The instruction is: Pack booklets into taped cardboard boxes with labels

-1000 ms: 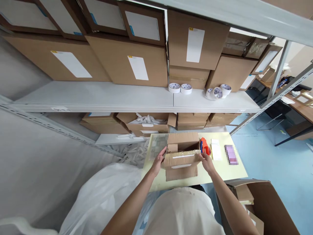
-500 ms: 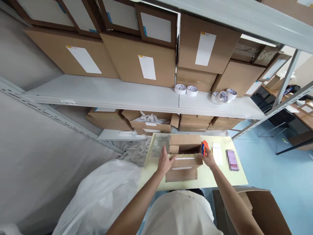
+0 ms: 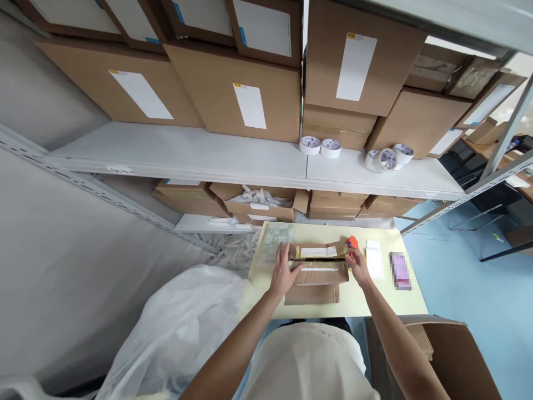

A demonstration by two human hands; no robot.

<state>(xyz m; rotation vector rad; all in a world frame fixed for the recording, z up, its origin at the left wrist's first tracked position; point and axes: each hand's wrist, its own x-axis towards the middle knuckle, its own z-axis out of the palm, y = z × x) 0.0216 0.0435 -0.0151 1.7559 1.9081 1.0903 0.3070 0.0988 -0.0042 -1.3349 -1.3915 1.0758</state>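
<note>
A small cardboard box stands on the pale yellow table, with a dark gap between its two top flaps. The far flap lies nearly flat and carries a white label and strips of tape. My left hand grips the box's left end, its thumb over the near top edge. At the right end, my right hand holds the edge of the flaps with its fingertips. An orange tape dispenser or cutter lies just behind the right hand, partly hidden by it. Another cardboard piece extends from the box's near side.
White papers and a blurred purple item lie on the table to the right. Tape rolls sit on the shelf beyond. A large open carton stands front right; a white plastic bag bulges at left.
The far flap has come down over the box's opening, covering most of the dark inside. Both hands stay at the box's ends. The view has shifted slightly.
</note>
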